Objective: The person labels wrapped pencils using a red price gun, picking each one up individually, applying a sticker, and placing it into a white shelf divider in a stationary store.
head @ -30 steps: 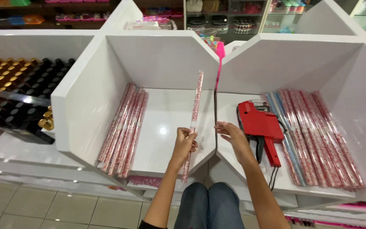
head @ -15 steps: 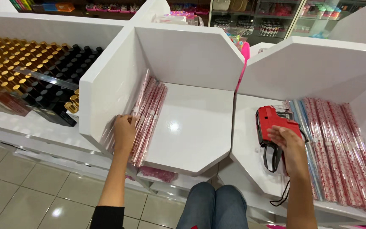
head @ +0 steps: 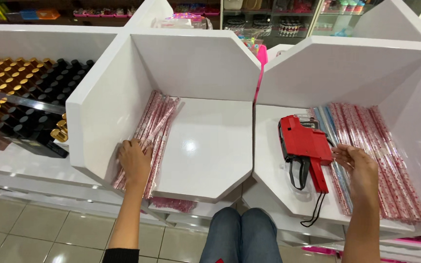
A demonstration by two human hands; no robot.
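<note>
Pressing down flat, the left hand [head: 135, 160] lies with fingers spread on the pink rolls [head: 149, 134], a bundle of thin patterned wrapped rolls stacked along the left wall of the left bin [head: 205, 146]. That hand grips nothing; palm and fingers just rest on the near end of the bundle, where the rolls reach the bin's front edge. Over in the right bin [head: 274, 180], the right hand [head: 359, 165] hovers loosely open, fingers curled a little and pointing toward the red price gun [head: 305, 143], just beside its handle; whether a fingertip touches it, I cannot tell. The gun lies on its side on the bin floor, its black cord [head: 315, 209] trailing over the front edge. Right of the gun, a second pile of rolls [head: 381, 146], pink spotted ones with a few bluish ones, fills the bin floor to the right wall, passing under the right hand. Between the two bins, a pink tab [head: 261, 56] sticks up. Far left, rows of gold and black tubes [head: 20, 92] stand on a display. Below, the person's knees in jeans [head: 242, 234] show over a tiled floor [head: 40, 234].
</note>
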